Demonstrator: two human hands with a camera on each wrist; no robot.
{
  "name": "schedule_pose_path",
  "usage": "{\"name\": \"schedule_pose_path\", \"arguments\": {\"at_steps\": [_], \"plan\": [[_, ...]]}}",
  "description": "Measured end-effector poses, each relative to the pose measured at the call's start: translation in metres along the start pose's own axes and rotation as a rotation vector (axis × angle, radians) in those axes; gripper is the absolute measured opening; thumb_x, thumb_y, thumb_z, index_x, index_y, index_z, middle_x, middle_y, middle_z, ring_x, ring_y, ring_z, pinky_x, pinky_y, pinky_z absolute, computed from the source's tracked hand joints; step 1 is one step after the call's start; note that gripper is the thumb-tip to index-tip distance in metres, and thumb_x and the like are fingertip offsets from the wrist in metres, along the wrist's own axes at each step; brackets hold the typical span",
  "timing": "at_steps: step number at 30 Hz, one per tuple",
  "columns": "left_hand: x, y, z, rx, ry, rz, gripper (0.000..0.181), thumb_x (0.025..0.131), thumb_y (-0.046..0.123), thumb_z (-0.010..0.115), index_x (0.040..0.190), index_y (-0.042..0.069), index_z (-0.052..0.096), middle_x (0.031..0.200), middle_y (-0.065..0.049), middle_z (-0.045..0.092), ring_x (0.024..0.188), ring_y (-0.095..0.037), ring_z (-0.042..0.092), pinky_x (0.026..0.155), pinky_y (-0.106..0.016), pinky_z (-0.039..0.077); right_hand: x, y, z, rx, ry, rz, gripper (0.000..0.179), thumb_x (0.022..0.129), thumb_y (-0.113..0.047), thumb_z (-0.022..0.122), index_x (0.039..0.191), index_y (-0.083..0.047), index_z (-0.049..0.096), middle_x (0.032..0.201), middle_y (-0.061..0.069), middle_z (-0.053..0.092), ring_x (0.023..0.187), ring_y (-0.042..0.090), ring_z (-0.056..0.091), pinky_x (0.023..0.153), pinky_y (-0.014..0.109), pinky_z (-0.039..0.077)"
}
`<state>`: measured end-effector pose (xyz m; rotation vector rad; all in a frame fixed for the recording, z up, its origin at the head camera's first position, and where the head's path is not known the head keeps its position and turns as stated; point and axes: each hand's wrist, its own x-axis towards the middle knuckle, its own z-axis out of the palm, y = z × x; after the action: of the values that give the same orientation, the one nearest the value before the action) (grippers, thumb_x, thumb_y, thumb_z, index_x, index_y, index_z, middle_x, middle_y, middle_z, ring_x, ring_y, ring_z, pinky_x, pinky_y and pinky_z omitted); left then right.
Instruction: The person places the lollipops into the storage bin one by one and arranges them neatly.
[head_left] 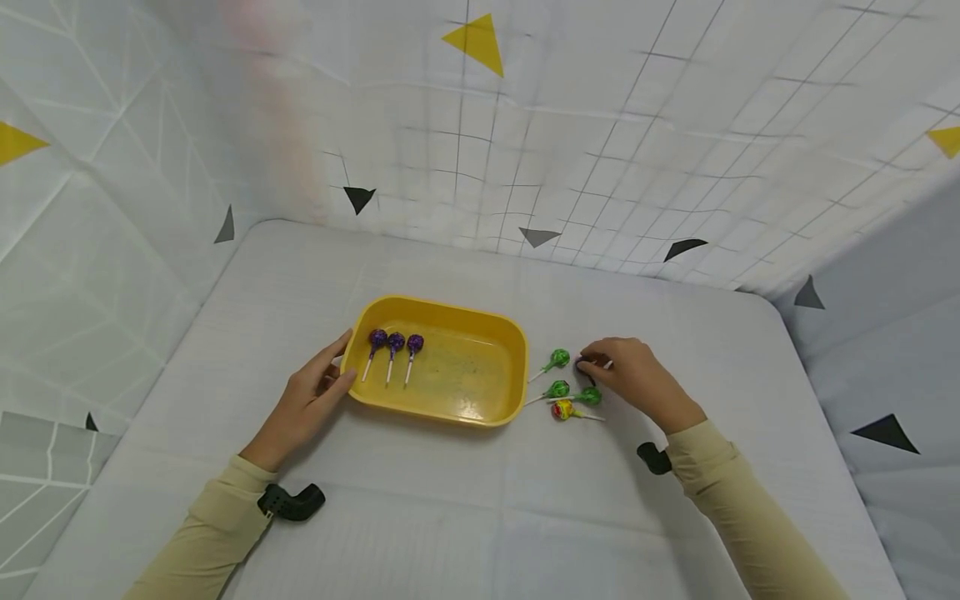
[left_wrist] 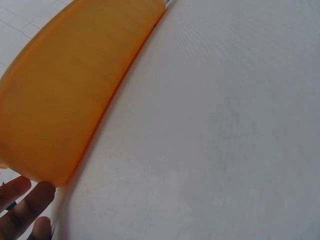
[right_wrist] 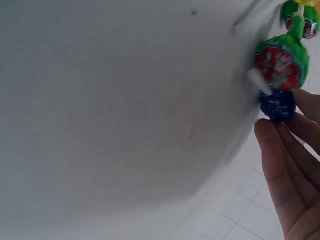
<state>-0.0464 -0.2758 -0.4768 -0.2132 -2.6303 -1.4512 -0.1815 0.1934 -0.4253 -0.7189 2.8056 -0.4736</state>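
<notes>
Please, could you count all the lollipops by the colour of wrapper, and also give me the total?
Purple lollipops, in the yellow tray: 3
Green lollipops, on the table: 3
Yellow-and-red lollipop, on the table: 1
Dark blue or purple lollipop, in the right hand: 1
Total: 8

Head cam's bright, light's diffuse; glare spot on yellow tray's floor, soft shadow R of it, pinkish blur on wall behind it. L-wrist pic's dimmer, greyish; R-wrist's a bit blurry.
</notes>
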Motion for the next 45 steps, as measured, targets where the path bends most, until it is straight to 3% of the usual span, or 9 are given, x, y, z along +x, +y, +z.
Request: {"name": "schedule_pose_path", "arguments": {"at_steps": [5, 12, 20, 28, 37, 45], "plan": [[0.0, 0.002, 0.0, 0.008, 0.0, -0.001, 0.06, 0.108, 0.018, 0.055, 0.163, 0.013, 0.033, 0.148, -0.016, 0.055, 0.091, -0.005, 0.056, 0.075, -0.017, 0.049, 0.0, 0.005, 0.002, 0.027, 0.031, 0.013, 0.016, 0.097, -0.017, 0.074, 0.108, -0.006, 0.078, 0.099, 0.006, 0.079, 0.093, 0.022, 0.074, 0.083, 0.045, 0.061], [0.0, 0.004, -0.001, 0.012, 0.005, 0.008, 0.06, 0.108, 0.018, 0.056, 0.163, 0.015, 0.033, 0.148, -0.015, 0.056, 0.093, -0.007, 0.056, 0.079, -0.017, 0.047, -0.001, 0.008, 0.004, 0.055, 0.066, 0.011, 0.018, 0.096, -0.015, 0.074, 0.11, -0.005, 0.078, 0.108, 0.012, 0.078, 0.093, 0.027, 0.076, 0.08, 0.045, 0.062], [0.0, 0.004, -0.001, 0.016, 0.002, 0.0, 0.06, 0.108, 0.018, 0.056, 0.163, 0.015, 0.033, 0.147, -0.015, 0.057, 0.093, -0.007, 0.056, 0.08, -0.017, 0.048, -0.002, 0.009, 0.004, 0.048, 0.057, 0.007, 0.02, 0.095, -0.017, 0.076, 0.111, -0.007, 0.079, 0.107, 0.009, 0.079, 0.096, 0.026, 0.075, 0.083, 0.045, 0.062], [0.0, 0.004, -0.001, 0.027, 0.001, -0.002, 0.06, 0.108, 0.019, 0.055, 0.163, 0.015, 0.033, 0.148, -0.015, 0.057, 0.093, -0.008, 0.056, 0.08, -0.018, 0.048, -0.004, 0.021, 0.007, 0.132, 0.071, -0.008, 0.021, 0.093, -0.017, 0.079, 0.113, -0.009, 0.079, 0.108, 0.006, 0.079, 0.097, 0.023, 0.076, 0.085, 0.044, 0.062], [0.0, 0.004, -0.001, 0.029, -0.005, -0.02, 0.06, 0.108, 0.021, 0.055, 0.164, 0.016, 0.032, 0.146, -0.014, 0.058, 0.094, -0.01, 0.057, 0.08, -0.019, 0.048, -0.005, 0.033, 0.009, 0.227, 0.079, 0.071, 0.026, 0.094, -0.025, 0.078, 0.116, -0.012, 0.078, 0.113, 0.009, 0.078, 0.1, 0.029, 0.075, 0.082, 0.047, 0.061], [-0.001, 0.004, -0.001, 0.026, -0.001, -0.013, 0.06, 0.108, 0.02, 0.055, 0.163, 0.016, 0.033, 0.145, -0.014, 0.058, 0.093, -0.009, 0.056, 0.081, -0.019, 0.048, -0.005, 0.035, 0.006, 0.247, 0.083, 0.09, 0.027, 0.094, -0.027, 0.078, 0.117, -0.013, 0.078, 0.113, 0.009, 0.078, 0.101, 0.028, 0.074, 0.078, 0.041, 0.059]]}}
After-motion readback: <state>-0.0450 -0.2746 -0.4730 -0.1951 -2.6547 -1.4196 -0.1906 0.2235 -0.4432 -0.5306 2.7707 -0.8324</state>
